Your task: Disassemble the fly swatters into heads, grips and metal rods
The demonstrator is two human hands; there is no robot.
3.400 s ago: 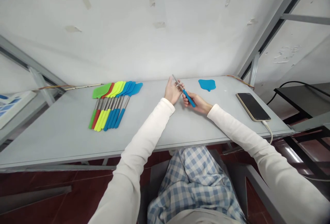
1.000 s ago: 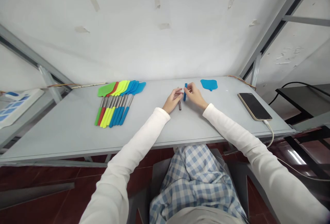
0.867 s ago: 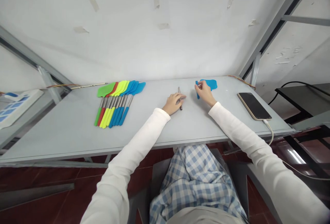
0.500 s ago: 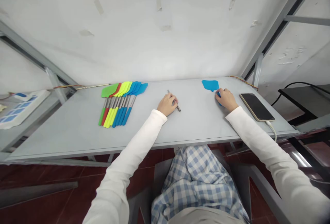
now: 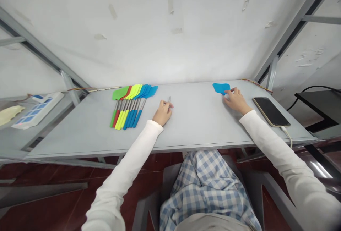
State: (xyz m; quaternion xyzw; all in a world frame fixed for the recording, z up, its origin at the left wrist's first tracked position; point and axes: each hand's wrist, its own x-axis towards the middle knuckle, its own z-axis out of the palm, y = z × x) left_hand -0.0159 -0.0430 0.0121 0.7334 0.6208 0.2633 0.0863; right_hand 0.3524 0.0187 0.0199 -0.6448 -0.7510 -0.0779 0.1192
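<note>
My left hand (image 5: 162, 112) is closed around a thin metal rod (image 5: 169, 99) whose tip pokes out past the fingers, just above the grey table (image 5: 197, 124). It is a short way right of a row of several finished spatulas (image 5: 132, 105) in green, red, yellow and blue. My right hand (image 5: 236, 100) rests far right on the table. Its fingers are curled, with a bit of the blue handle sleeve showing under them, and they touch the loose blue spatula head (image 5: 220, 88).
A phone (image 5: 271, 111) lies at the right end of the table with a charging cable (image 5: 287, 135) running off the edge. A white tray with blue squares (image 5: 37, 109) sits on a shelf to the left. Grey metal frame bars stand on both sides.
The blue sleeve came off the metal rod. My right hand carried it right to the blue head, while my left hand moved left with the rod toward the spatula row.
</note>
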